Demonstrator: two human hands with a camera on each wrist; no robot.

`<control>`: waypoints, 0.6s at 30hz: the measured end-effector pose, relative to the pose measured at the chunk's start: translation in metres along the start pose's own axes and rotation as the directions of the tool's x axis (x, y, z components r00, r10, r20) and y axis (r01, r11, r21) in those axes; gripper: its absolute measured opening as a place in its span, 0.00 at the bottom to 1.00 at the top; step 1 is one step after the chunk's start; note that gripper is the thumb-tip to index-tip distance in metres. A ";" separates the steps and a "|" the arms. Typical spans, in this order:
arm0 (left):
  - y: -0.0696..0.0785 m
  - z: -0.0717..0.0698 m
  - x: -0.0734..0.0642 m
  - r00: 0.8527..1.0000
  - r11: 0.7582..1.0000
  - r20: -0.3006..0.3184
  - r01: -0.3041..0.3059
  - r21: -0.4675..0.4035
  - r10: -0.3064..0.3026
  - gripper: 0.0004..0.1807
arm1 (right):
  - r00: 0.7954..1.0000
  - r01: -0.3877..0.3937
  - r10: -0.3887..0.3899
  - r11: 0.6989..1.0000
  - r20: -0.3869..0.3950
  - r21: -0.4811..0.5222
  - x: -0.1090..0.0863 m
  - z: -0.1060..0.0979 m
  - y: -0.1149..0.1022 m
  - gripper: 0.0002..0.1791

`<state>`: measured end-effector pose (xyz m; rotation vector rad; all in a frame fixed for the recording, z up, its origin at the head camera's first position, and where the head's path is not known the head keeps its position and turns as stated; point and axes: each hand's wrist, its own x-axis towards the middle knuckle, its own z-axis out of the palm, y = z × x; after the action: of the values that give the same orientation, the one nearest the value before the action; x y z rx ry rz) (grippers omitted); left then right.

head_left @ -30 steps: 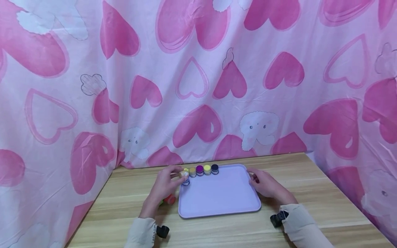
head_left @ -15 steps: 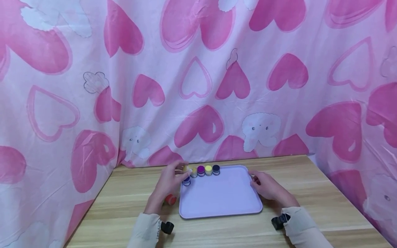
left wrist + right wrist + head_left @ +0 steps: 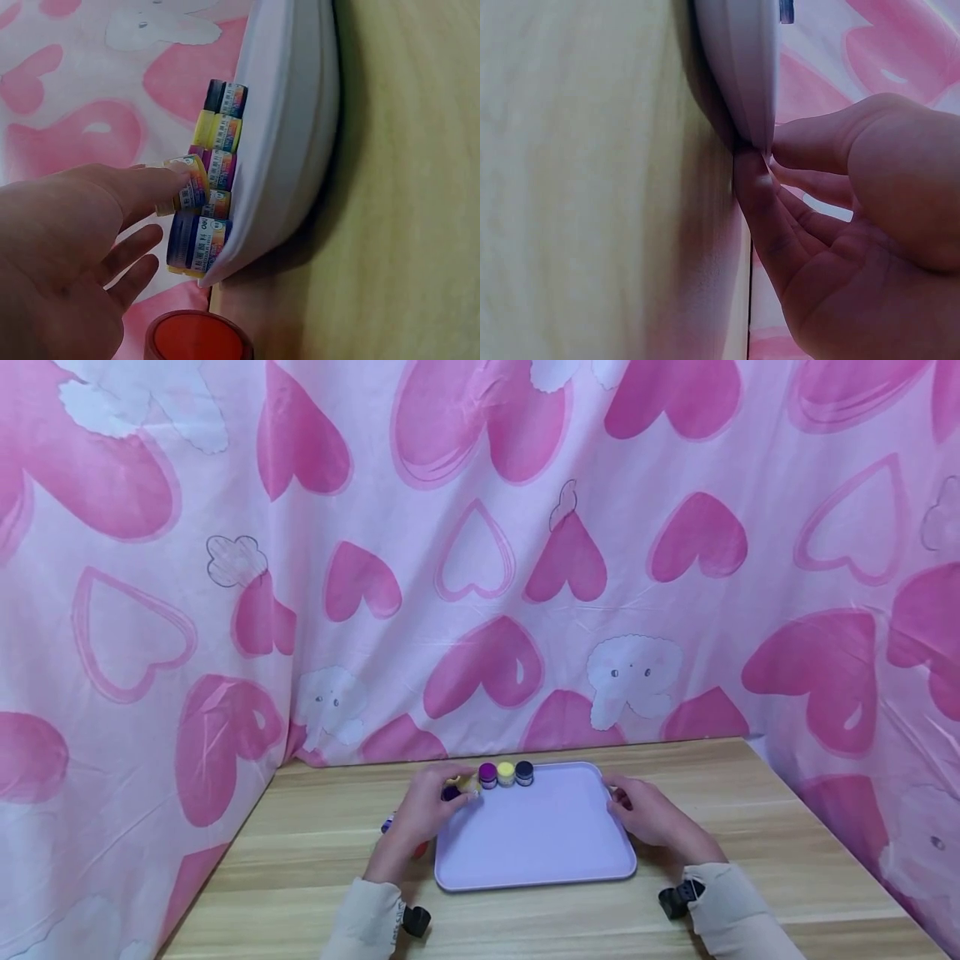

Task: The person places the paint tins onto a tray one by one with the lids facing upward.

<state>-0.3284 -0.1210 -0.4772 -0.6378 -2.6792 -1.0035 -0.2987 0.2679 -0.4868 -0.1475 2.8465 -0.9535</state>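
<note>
My left hand point(image 3: 429, 806) is over the far left corner of a lilac tray point(image 3: 536, 835). In the left wrist view its thumb and forefinger pinch a small labelled paint jar point(image 3: 193, 195); the other fingers stay loose. Beyond it, along the tray's far edge, are a purple-lidded jar point(image 3: 488, 774), a yellow-lidded jar point(image 3: 506, 772) and a black-lidded jar point(image 3: 524, 772). A dark blue jar point(image 3: 196, 244) sits at the corner, mostly hidden by the hand in the head view. My right hand point(image 3: 647, 810) pinches the tray's right rim between thumb and fingers.
Left of the tray, partly behind my left forearm, a red jar point(image 3: 421, 850) rests on the wooden table point(image 3: 315, 843), with a blue-and-white item point(image 3: 387, 823) beside it. A pink heart-print curtain point(image 3: 480, 560) hangs behind and at both sides.
My left hand has shifted a little to the right along the row with the pinched jar, now covering the corner jars more. The right hand keeps its hold on the tray rim.
</note>
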 end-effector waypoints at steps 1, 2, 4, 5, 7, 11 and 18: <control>0.000 0.001 0.000 1.000 1.000 0.002 -0.003 0.007 0.003 0.23 | 1.000 -0.001 0.001 1.000 0.000 0.000 0.000 0.000 0.000 0.31; 0.000 0.002 -0.001 1.000 1.000 0.002 -0.008 0.015 0.008 0.23 | 1.000 0.000 0.000 1.000 0.001 0.000 0.000 0.000 0.000 0.31; 0.001 0.002 -0.001 1.000 1.000 0.003 -0.007 0.021 0.006 0.23 | 1.000 -0.002 0.002 1.000 0.001 0.002 0.000 0.000 0.000 0.31; 0.001 0.003 -0.001 1.000 1.000 0.004 -0.006 0.024 0.006 0.22 | 1.000 -0.006 0.006 1.000 -0.001 0.006 0.000 0.000 -0.001 0.31; 0.001 0.003 -0.001 1.000 1.000 0.005 -0.007 0.026 0.007 0.21 | 1.000 -0.002 0.002 1.000 0.000 0.007 0.000 0.000 -0.001 0.31; 0.000 0.005 -0.001 0.999 0.998 0.014 -0.031 0.046 0.030 0.15 | 1.000 0.005 -0.005 1.000 0.006 0.013 -0.001 0.000 0.000 0.31; 0.001 0.005 -0.001 0.999 0.998 0.028 -0.043 0.051 0.042 0.09 | 1.000 0.006 -0.006 1.000 0.007 0.010 0.000 0.000 0.000 0.31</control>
<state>-0.3273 -0.1175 -0.4809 -0.7003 -2.6935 -0.9179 -0.2986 0.2684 -0.4867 -0.1582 2.8363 -0.9658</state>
